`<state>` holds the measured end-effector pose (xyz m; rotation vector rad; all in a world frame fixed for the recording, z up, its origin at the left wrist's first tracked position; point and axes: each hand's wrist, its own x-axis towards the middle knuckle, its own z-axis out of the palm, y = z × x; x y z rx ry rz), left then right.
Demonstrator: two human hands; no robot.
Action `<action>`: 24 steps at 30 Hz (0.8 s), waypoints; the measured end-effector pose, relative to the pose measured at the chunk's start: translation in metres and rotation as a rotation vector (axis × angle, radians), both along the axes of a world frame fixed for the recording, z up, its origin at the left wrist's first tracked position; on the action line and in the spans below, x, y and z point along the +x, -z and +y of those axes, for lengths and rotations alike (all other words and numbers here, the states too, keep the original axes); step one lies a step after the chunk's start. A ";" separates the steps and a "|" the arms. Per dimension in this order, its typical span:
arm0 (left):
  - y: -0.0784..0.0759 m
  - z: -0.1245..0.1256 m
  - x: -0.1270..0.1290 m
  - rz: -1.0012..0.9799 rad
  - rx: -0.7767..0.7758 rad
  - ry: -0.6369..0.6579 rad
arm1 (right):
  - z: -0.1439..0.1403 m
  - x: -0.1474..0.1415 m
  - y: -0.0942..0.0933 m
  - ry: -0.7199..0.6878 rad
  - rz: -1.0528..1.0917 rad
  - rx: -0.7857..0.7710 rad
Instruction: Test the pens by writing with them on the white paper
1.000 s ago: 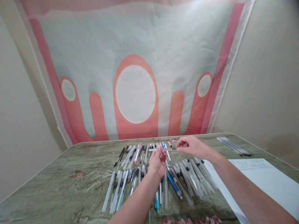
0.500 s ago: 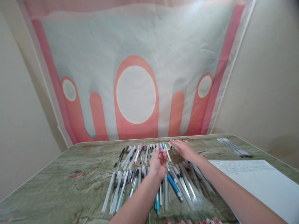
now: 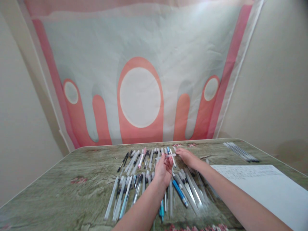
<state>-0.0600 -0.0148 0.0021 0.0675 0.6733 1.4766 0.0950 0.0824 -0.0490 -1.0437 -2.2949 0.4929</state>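
Note:
My left hand [image 3: 163,170] is raised over a spread of pens, pinching a thin clear pen barrel [image 3: 166,156] that lies crosswise at the fingertips. My right hand [image 3: 188,157] is just to its right, fingers curled at the barrel's right end and touching it. Below both hands lie several pens [image 3: 134,184] in rough rows on the table, mostly clear or white, with a blue one [image 3: 180,192] and a teal one [image 3: 162,209] nearer me.
The table [image 3: 72,192] has a green wood-grain cover. A white sheet of paper [image 3: 262,184] lies at the right. Several thin refills [image 3: 241,151] rest at the far right corner. A pink and grey backdrop [image 3: 139,80] hangs behind.
My right hand pulled away from the barrel's right end, dipped towards the pens on the table, then came back to the barrel. My left hand stayed almost still.

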 end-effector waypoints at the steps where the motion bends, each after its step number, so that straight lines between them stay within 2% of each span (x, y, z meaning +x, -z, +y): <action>1: 0.000 0.000 0.000 0.001 0.003 -0.001 | -0.001 0.000 -0.003 0.014 -0.001 0.011; 7: 0.002 0.001 -0.002 0.011 0.030 -0.021 | -0.018 -0.001 -0.033 0.078 0.057 0.054; 11: 0.003 0.002 -0.002 0.019 0.049 -0.059 | -0.038 -0.005 -0.063 -0.001 0.312 -0.123; 14: 0.004 0.003 -0.002 0.027 0.054 -0.070 | -0.050 -0.006 -0.079 -0.042 0.354 -0.181; 24: 0.006 0.003 -0.001 0.053 0.081 -0.070 | -0.059 -0.010 -0.084 -0.045 0.282 -0.080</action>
